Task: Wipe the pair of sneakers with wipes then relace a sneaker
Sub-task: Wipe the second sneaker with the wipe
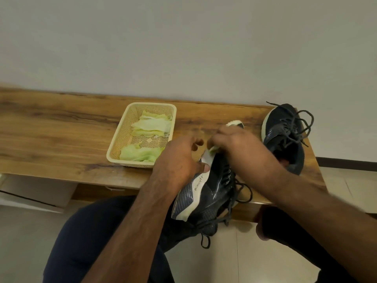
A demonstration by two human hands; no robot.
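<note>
A dark sneaker (212, 188) with a white sole is tilted on its side over the table's front edge, toe pointing away, its loose laces (230, 213) hanging down. My left hand (179, 160) grips its sole near the middle. My right hand (238, 141) holds a pale green wipe (213, 149) bunched against the sneaker's forefoot. The second dark sneaker (285, 137) lies on the table at the right, laces spread loose.
A cream plastic basket (120, 144) with several pale green wipes (151, 125) stands on the wooden table (61, 129) left of my hands. A wall runs right behind the table. My knees are below the front edge, over a tiled floor.
</note>
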